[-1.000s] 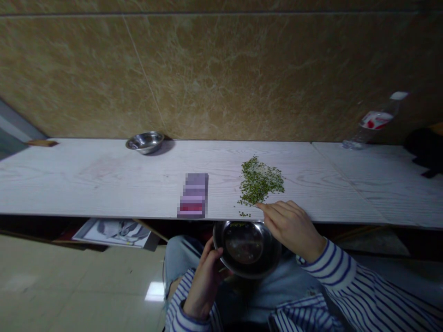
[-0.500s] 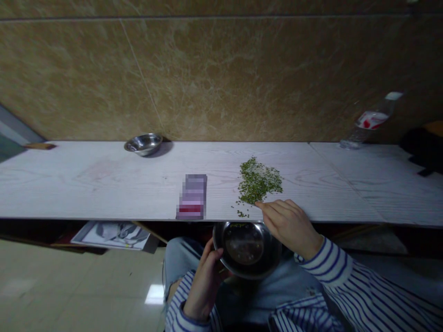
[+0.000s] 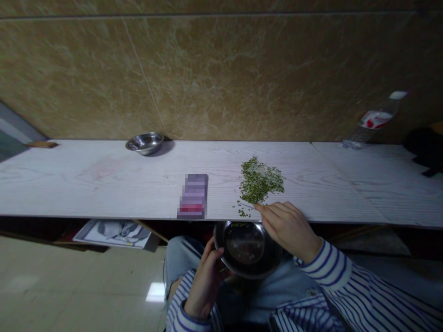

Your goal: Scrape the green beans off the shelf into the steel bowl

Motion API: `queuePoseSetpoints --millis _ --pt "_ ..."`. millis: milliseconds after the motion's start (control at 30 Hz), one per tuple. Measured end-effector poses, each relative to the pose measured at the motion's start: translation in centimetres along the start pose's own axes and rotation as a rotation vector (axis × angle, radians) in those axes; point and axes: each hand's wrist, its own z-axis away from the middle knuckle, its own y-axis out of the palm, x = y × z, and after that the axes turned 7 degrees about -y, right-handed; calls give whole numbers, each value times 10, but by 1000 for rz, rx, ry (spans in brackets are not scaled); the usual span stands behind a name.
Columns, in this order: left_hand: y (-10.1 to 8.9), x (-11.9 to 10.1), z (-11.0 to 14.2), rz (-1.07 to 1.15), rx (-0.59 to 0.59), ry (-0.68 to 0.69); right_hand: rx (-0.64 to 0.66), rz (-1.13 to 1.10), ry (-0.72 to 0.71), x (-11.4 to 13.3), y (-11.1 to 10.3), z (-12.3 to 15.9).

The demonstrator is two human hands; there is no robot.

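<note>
A pile of small green beans (image 3: 260, 180) lies on the pale wooden table (image 3: 104, 184). My right hand (image 3: 289, 226) rests at the table's near edge, its fingers stretched flat together, the fingertips touching the near side of the pile. A few loose beans (image 3: 243, 213) lie by the edge. Below the edge, over my lap, my left hand (image 3: 206, 276) grips the left rim of a steel bowl (image 3: 246, 248). A few beans sit at the bowl's far rim.
A second steel bowl (image 3: 145, 142) stands at the back left by the marble wall. A blurred-out flat object (image 3: 193, 195) lies left of the beans. A plastic bottle (image 3: 375, 121) and a dark object (image 3: 425, 147) are at the far right. Papers (image 3: 114, 232) lie under the table.
My right hand has slid slightly toward the table's edge with the fingertips at the pile's near side. The bowl and left hand have stayed in place.
</note>
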Motion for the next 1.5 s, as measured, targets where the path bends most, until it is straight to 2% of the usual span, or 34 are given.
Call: queuePoseSetpoints --millis 700,1500 --pt "-4 1 -3 -10 12 13 -25 -41 -2 -5 -7 17" --pt "-1 0 -2 -13 21 16 13 -94 -44 7 -12 26"
